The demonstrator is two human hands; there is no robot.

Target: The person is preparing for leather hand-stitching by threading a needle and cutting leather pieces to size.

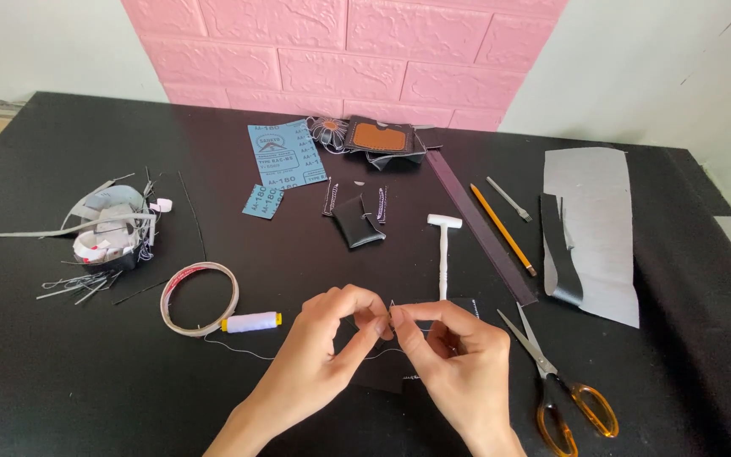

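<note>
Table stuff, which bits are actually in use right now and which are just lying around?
In use:
left hand and right hand, pinching thread between the fingertips
thread spool
black leather piece under the hands

Lying about:
scissors
white mallet
pencil
sandpaper
tape roll
scrap pile
grey sheet
</note>
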